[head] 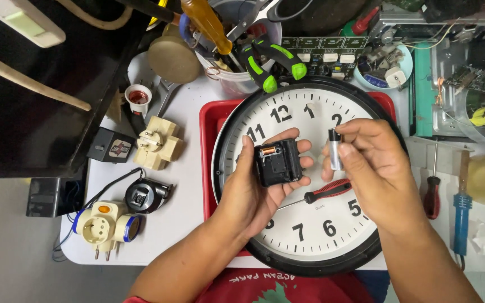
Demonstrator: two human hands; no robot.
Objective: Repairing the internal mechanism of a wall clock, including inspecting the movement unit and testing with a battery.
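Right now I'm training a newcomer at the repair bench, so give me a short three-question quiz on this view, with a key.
1. True or false: the left hand holds the black clock movement above the wall clock.
2. What does the right hand pinch?
A) a red-handled screwdriver
B) a small cylindrical battery
C) green-handled pliers
3. Fill in: the wall clock lies face up on a ____ tray.

Key
1. True.
2. B: the battery is upright between the fingertips; the red-handled screwdriver lies on the clock face and the green-handled pliers rest at the clock's top edge.
3. Red.
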